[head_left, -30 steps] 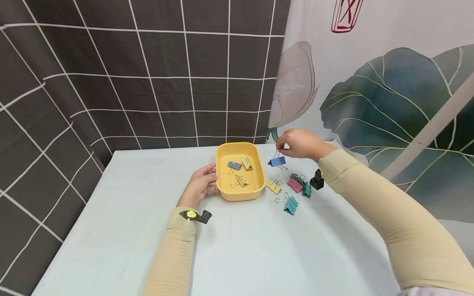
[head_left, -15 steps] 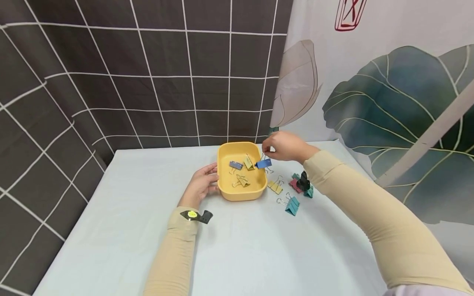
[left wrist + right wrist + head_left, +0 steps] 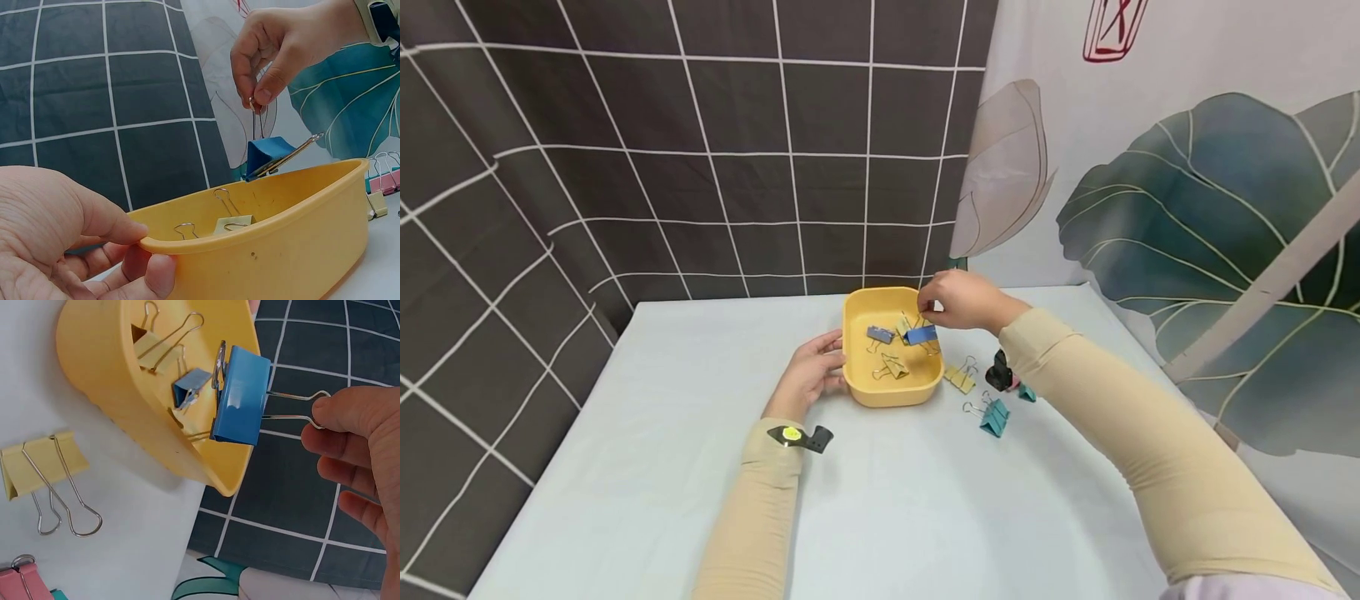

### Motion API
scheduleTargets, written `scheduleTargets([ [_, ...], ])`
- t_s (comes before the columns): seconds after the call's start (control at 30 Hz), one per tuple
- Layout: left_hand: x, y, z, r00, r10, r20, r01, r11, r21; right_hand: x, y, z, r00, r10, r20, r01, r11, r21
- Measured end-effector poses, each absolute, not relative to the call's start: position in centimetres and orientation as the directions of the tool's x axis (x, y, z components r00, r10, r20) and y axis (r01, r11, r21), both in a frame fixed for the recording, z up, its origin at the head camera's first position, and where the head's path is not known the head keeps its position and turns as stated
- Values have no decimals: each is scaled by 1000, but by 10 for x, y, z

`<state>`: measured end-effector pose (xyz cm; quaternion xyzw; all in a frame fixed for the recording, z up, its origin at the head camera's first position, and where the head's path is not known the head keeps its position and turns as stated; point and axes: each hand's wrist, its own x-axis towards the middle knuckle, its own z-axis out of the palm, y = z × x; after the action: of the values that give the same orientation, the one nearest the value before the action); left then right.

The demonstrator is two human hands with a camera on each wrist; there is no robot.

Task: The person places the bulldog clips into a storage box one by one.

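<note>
My right hand [image 3: 962, 302] pinches one wire handle of a blue binder clip [image 3: 242, 395] between thumb and fingertips. The clip hangs over the right part of a yellow plastic tray [image 3: 891, 397], its other handle sticking out to the side. At the tray's left side, my left hand [image 3: 808, 375] grips the rim, thumb on the edge and fingers curled against the outer wall [image 3: 275, 269]. Inside the tray lie a smaller blue binder clip [image 3: 881, 334] and two yellow ones, one of them a yellow binder clip [image 3: 892, 367] near the front; the hanging clip partly covers the other.
Right of the tray on the white table [image 3: 880, 517] lie a yellow binder clip [image 3: 960, 379] and a teal binder clip [image 3: 995, 417]. A pink binder clip [image 3: 26, 584] and more teal show partly behind the right wrist camera [image 3: 999, 372]. A dark grid cloth [image 3: 737, 192] hangs behind.
My right hand has carried the blue binder clip leftward, from above the loose clips to over the tray. The left hand stays at the tray's left side.
</note>
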<state>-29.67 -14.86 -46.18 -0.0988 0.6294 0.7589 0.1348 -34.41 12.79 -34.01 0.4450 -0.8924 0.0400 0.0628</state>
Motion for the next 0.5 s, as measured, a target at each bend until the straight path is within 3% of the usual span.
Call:
scheduleTargets([
  [0.2, -297, -147, -462, -944, 81, -320, -329, -172, 928, -345, 133, -340, -593, -782, 191, -800, 600, -25],
  [0.5, -297, -147, -462, -943, 82, -322, -331, -178, 927, -337, 152, -338, -678, -714, 175, -735, 668, -118],
])
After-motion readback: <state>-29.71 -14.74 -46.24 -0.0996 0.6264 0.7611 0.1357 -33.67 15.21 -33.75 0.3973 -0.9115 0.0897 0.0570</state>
